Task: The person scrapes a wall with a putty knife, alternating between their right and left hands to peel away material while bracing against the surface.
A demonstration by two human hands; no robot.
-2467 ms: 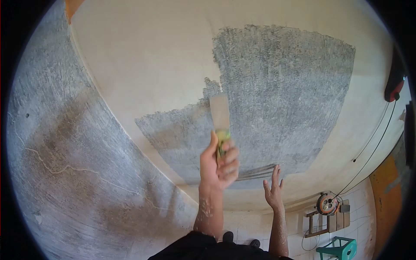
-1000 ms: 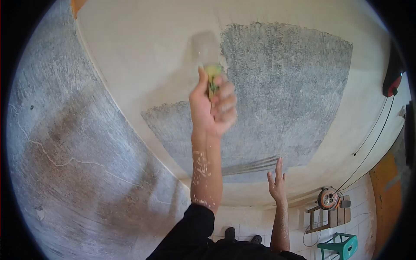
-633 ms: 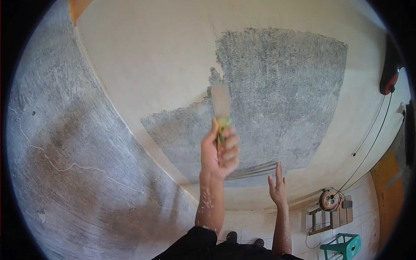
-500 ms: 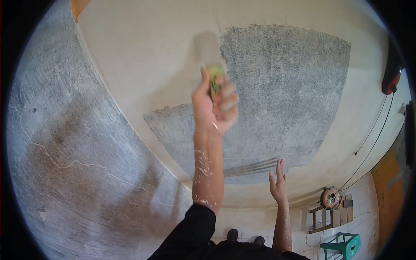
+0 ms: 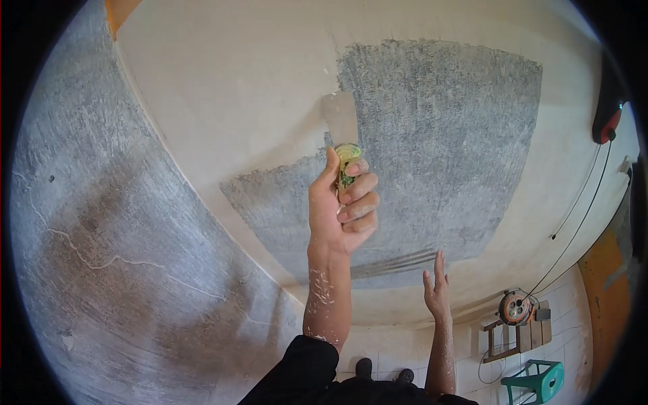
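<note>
My left hand point(image 5: 347, 209) is wrapped round the yellow-green handle of a putty knife point(image 5: 341, 115), palm side toward me and thumb along the handle. Its wide flat blade points up and lies over the left edge of a rough grey patch point(image 5: 445, 135), where the cream-coloured coat point(image 5: 223, 88) of the wall ends. White flakes cling to my left forearm. Lower and to the right, my right hand point(image 5: 438, 293) is held up with its fingers stretched out, empty, by the lower edge of the grey patch.
To the left, a bare grey wall point(image 5: 101, 223) with a crack meets the cream wall at a corner. A cable reel point(image 5: 516, 308) sits on a wooden stool point(image 5: 533, 335), with a green plastic stool point(image 5: 543, 383) nearby. A black cable point(image 5: 580, 223) hangs at the right.
My left hand has drawn the putty knife downward along the patch's left edge. A small strip of grey shows beside the blade, and a pale fleck appears above it. My right hand stays nearly still.
</note>
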